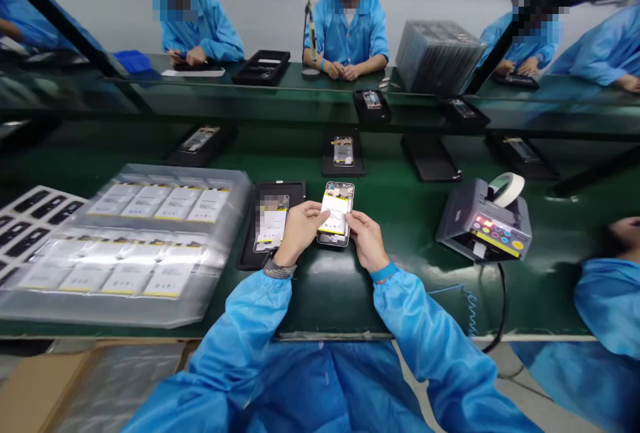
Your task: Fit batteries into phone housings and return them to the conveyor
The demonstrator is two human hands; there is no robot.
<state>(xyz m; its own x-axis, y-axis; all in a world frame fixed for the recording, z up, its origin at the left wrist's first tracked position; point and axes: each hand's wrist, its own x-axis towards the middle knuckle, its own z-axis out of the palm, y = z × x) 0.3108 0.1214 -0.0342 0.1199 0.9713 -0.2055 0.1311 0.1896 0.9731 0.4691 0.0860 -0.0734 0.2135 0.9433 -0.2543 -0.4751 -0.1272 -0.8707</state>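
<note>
An opened phone body with a white battery in it sits between my two hands over the green belt. My left hand grips its left edge, thumb lying across the battery. My right hand pinches the lower right edge. Just left of it a black tray holds another phone body with a white battery.
A clear plastic tray of white batteries lies at the left. A grey tape dispenser with a white roll stands at the right. More black trays with phones rest further up the belt. People in blue coats sit opposite; another blue sleeve shows at right.
</note>
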